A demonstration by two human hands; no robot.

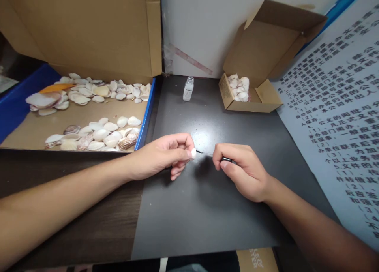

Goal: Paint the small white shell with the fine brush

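Observation:
Between thumb and forefinger, my left hand (174,153) pinches a small white shell (193,153) above the dark grey mat. My right hand (242,167) is closed round the black handle of a thin brush (227,159). The brush's fine stem points left, and its dark tip is at the shell's right edge; I cannot tell whether they touch. Beyond my hands, a small clear glass bottle (188,91) with a printed label stands uncapped on the mat.
A blue-sided cardboard box (59,122) at left holds many loose shells (100,134), its lid raised. At back right, a small open carton (251,105) holds white shells (239,88). A printed sheet (334,106) lies along the right. The dark grey mat (189,224) covers the table's middle.

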